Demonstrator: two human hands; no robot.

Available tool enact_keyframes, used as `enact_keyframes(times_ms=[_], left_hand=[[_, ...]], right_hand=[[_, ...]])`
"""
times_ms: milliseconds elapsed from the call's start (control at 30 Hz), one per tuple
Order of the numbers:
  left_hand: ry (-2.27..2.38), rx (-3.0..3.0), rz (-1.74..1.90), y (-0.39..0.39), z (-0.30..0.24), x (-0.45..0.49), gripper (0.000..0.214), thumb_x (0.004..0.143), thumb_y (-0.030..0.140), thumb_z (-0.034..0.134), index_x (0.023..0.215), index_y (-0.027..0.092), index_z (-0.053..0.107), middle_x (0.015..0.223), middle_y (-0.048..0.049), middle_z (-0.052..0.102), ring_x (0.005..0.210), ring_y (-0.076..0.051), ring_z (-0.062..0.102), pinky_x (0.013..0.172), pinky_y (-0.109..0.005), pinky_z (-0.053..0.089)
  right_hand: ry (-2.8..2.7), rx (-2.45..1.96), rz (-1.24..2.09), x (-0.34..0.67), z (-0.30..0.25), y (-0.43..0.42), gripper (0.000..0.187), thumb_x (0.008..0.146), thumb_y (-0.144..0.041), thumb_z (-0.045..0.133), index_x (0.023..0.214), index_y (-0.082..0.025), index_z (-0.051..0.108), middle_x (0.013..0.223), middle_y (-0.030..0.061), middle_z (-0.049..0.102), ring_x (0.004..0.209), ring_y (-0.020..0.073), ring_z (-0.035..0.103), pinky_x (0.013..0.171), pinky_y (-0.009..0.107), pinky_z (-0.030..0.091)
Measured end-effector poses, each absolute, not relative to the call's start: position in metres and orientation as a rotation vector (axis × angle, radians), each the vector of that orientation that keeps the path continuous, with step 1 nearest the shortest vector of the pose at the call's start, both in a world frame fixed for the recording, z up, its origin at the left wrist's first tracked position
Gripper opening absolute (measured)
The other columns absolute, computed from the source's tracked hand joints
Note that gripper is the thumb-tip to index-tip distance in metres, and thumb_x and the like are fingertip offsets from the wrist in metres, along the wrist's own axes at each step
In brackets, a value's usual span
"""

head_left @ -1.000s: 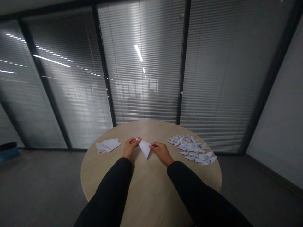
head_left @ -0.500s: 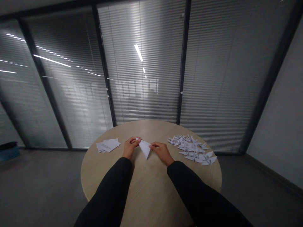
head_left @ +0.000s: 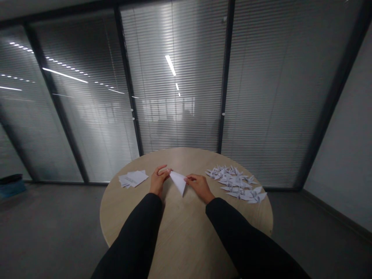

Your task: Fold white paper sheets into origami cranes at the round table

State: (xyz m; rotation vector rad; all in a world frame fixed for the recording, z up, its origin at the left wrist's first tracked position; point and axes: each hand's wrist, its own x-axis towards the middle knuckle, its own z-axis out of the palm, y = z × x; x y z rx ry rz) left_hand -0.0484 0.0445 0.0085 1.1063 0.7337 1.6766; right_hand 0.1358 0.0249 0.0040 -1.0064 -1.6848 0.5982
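A white paper folded into a triangle [head_left: 178,182] lies between my two hands on a round light wooden table [head_left: 180,232], its point toward me. My left hand [head_left: 158,180] pinches the paper's far left corner with thumb and forefinger, the other fingers lifted. My right hand [head_left: 198,185] is closed in a pinch on the paper's right corner. Both arms are in black sleeves.
A small stack of flat white paper sheets [head_left: 133,178] lies on the table to the left. A heap of several folded white paper cranes [head_left: 236,183] lies to the right. Glass walls with closed blinds stand behind the table.
My left hand's fingers have lifted and spread a little while it keeps the corner. The paper and right hand have hardly moved.
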Motion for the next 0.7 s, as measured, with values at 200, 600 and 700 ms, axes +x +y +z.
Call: enact_keyframes(times_ms=[200,600,700], left_hand=[[0.732,1.042,1.695,0.047,0.007,-0.049,0.047,0.061,0.025,0.074,0.104,0.015,0.056,0.083,-0.0082,0.069,0.080,-0.017,0.065,0.075,-0.029,0.048],[0.656,1.148,1.391,0.031,0.009,-0.026,0.066,0.054,0.028,0.080,0.113,0.015,0.054,0.095,-0.0127,0.068,0.085,-0.023,0.064,0.077,-0.035,0.048],[0.771,1.228,1.362,0.029,0.007,-0.020,0.048,0.048,0.025,0.082,0.089,0.009,0.065,0.084,-0.0122,0.070,0.071,-0.020,0.065,0.070,-0.031,0.048]], right_hand=[[-1.668,-1.003,0.611,0.133,0.007,0.022,0.025,0.073,-0.035,0.056,0.075,-0.013,0.069,0.068,0.0065,0.069,0.064,0.0189,0.064,0.062,0.027,0.047],[-1.681,-0.938,0.675,0.131,-0.003,0.027,0.026,0.074,-0.038,0.058,0.077,-0.015,0.069,0.070,0.0053,0.069,0.066,0.0182,0.063,0.064,0.027,0.048],[-1.678,-0.923,0.671,0.130,-0.002,0.026,0.027,0.074,-0.039,0.058,0.077,-0.015,0.069,0.071,0.0053,0.069,0.068,0.0182,0.063,0.065,0.028,0.048]])
